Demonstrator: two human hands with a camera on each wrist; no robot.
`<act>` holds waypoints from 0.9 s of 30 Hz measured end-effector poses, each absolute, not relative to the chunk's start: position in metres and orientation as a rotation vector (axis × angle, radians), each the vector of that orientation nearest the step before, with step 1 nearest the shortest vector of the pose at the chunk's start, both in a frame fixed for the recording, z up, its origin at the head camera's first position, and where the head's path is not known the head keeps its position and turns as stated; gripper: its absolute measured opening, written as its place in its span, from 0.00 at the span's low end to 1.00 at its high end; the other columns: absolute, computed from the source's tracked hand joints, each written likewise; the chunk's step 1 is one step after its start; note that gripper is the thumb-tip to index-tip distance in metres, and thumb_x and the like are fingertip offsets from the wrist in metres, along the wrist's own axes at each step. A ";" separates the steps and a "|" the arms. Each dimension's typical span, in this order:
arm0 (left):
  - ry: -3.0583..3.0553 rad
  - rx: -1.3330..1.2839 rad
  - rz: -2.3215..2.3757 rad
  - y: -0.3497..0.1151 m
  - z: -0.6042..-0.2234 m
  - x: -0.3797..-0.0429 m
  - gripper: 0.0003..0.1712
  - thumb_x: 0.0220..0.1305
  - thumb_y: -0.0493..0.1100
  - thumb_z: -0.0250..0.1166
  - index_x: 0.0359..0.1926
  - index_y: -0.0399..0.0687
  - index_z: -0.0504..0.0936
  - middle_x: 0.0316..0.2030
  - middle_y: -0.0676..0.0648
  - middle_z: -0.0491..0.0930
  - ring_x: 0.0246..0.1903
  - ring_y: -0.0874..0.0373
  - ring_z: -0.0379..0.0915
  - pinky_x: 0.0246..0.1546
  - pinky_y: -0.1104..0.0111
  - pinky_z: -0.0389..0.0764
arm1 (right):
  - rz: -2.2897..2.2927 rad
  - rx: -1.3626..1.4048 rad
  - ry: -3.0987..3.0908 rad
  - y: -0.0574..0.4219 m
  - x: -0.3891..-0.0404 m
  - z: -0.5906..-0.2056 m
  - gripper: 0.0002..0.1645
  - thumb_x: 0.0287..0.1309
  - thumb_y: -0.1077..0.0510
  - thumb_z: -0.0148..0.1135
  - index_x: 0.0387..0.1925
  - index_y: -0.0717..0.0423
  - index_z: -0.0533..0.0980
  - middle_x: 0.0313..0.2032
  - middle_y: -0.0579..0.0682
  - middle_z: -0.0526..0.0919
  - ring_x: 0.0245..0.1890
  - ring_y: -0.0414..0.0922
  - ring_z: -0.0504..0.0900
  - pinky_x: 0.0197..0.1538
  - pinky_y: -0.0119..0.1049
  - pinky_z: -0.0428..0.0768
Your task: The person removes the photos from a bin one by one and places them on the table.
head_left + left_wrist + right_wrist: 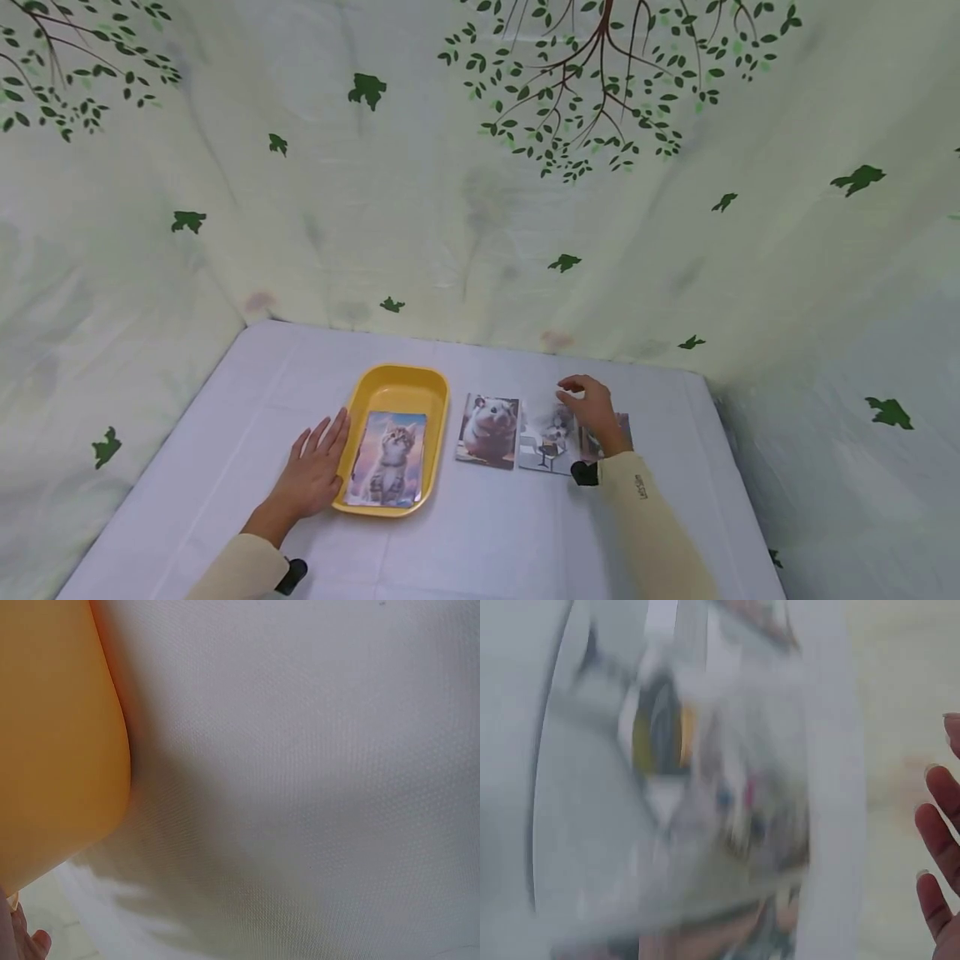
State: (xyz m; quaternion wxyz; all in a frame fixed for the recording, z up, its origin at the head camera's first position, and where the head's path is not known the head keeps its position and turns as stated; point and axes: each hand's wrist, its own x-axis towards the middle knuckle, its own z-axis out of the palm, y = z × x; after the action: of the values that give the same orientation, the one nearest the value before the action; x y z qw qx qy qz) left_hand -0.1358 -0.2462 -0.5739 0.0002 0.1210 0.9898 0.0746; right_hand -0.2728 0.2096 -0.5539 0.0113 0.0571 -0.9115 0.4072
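I've got my right hand (592, 410), fingers apart and empty, by the far right corner of the middle card (537, 440) on the table (480, 525) (long side front-to-back), and my left hand (309, 475), fingers straight, at the tray (405, 392).

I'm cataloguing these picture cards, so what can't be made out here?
Head: much of the rightmost card, behind the right hand and wrist.
Head: anything beneath the kitten card, which covers it.
Right wrist: detail of the grey middle card, blurred.
Left wrist: most of the yellow tray, cut by the frame's left edge.
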 end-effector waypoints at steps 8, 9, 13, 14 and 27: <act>3.097 0.369 0.234 -0.245 -0.571 -0.136 0.45 0.57 0.40 0.55 0.72 0.32 0.46 0.73 0.37 0.46 0.70 0.36 0.42 0.67 0.41 0.45 | 1.460 0.319 -2.737 0.133 -0.261 -0.542 0.12 0.59 0.58 0.65 0.44 0.57 0.81 0.42 0.52 0.83 0.45 0.51 0.79 0.49 0.49 0.77; 3.095 0.368 0.235 -0.245 -0.570 -0.136 0.45 0.57 0.40 0.55 0.72 0.32 0.46 0.73 0.37 0.46 0.70 0.36 0.42 0.68 0.41 0.45 | 1.482 0.349 -2.722 0.124 -0.259 -0.541 0.12 0.58 0.58 0.65 0.43 0.58 0.82 0.41 0.53 0.83 0.44 0.52 0.79 0.49 0.50 0.77; 3.094 0.369 0.237 -0.245 -0.571 -0.136 0.45 0.57 0.40 0.55 0.73 0.32 0.46 0.73 0.37 0.45 0.70 0.37 0.41 0.68 0.41 0.45 | 1.540 0.452 -2.715 0.086 -0.255 -0.538 0.12 0.58 0.59 0.66 0.43 0.59 0.81 0.41 0.53 0.83 0.44 0.52 0.79 0.50 0.50 0.78; 3.093 0.369 0.238 -0.245 -0.572 -0.136 0.45 0.58 0.40 0.55 0.73 0.32 0.46 0.74 0.37 0.45 0.70 0.37 0.41 0.68 0.41 0.44 | 1.540 0.467 -2.725 0.077 -0.254 -0.537 0.12 0.57 0.59 0.66 0.43 0.59 0.81 0.40 0.53 0.83 0.44 0.52 0.79 0.50 0.50 0.78; 3.095 0.383 0.237 -0.248 -0.575 -0.137 0.46 0.58 0.41 0.56 0.73 0.34 0.44 0.74 0.38 0.44 0.70 0.37 0.40 0.68 0.41 0.44 | 1.592 0.630 -2.906 -0.004 -0.241 -0.541 0.15 0.59 0.57 0.65 0.47 0.56 0.81 0.43 0.45 0.83 0.48 0.45 0.78 0.55 0.41 0.77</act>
State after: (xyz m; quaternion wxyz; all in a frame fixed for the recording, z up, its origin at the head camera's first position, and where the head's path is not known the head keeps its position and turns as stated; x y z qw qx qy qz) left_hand -0.1371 -0.2476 -0.5747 0.0069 0.1225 0.9895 0.0758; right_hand -0.2408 -0.0038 -0.5413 -0.1152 0.1856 -0.8559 0.4688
